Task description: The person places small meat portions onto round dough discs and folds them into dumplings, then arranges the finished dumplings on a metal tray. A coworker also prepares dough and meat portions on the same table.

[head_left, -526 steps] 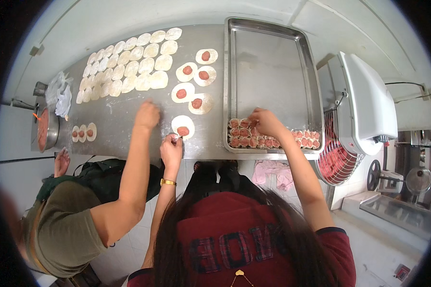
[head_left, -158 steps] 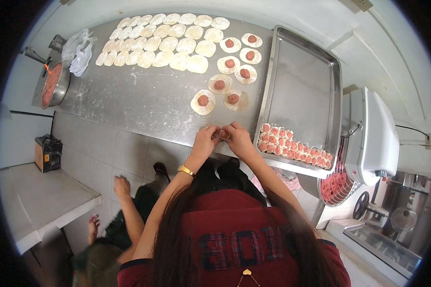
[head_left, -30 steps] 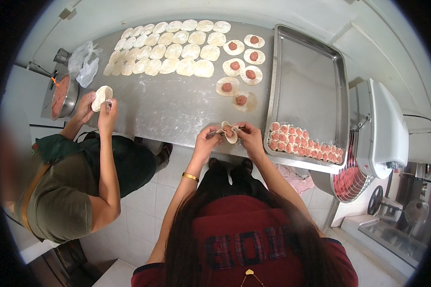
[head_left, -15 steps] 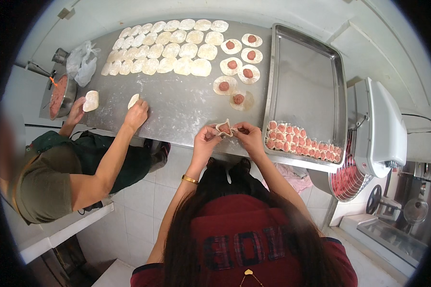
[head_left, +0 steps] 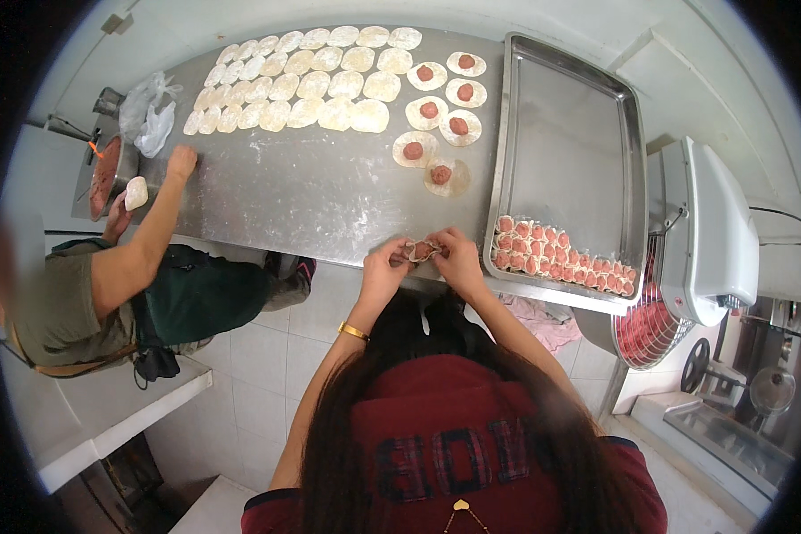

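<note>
At the near edge of the steel table, my left hand and my right hand pinch a meat dumpling from both sides. Its thin wrapper is gathered around pink filling, and my fingers hide part of it. Just beyond my hands lies a round wrapper topped with a ball of meat. Several more wrappers with meat lie behind it. To the right is a large metal tray; rows of open-topped dumplings fill its near end.
Rows of bare floured wrappers cover the table's far side. On the left a co-worker's hand holds a pale stack of wrappers beside a bowl of meat filling. A plastic bag sits behind. A white machine with a wire guard stands right.
My fingers have drawn the dumpling's wrapper closer around the meat. The co-worker's hands have moved left, and the wrapper in their right hand has left it.
</note>
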`<state>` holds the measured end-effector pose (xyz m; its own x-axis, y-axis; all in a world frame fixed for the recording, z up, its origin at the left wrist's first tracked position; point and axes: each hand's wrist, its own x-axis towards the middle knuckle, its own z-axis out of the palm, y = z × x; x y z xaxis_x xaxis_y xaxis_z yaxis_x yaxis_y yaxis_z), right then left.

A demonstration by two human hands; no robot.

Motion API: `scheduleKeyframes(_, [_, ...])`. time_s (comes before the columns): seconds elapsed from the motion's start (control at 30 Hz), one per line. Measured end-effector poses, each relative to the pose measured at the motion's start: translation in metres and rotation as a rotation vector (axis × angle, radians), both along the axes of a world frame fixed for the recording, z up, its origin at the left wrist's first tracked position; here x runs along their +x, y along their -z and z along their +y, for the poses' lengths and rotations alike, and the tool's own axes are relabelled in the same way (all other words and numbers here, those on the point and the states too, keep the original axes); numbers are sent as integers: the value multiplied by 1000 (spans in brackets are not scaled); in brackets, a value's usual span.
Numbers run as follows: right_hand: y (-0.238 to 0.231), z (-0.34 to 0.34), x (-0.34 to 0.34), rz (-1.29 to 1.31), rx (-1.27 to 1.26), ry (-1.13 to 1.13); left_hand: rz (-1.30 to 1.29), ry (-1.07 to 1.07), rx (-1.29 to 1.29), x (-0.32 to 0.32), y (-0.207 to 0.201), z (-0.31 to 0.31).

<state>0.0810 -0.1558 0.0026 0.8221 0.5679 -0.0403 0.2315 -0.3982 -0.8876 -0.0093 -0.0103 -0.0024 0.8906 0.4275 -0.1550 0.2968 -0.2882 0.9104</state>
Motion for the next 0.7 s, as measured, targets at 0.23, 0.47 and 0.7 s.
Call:
scheduleKeyframes(0.23, [-14, -2, 11, -152, 55, -201, 191, 85, 167, 9, -13, 0])
scheduleKeyframes(0.47, [-13, 2, 27, -208, -32, -316, -4, 64, 48, 12, -24, 3])
scheduleKeyframes(0.7, [-15, 0, 24, -288, -81, -271, 77, 158, 90, 9, -25, 6])
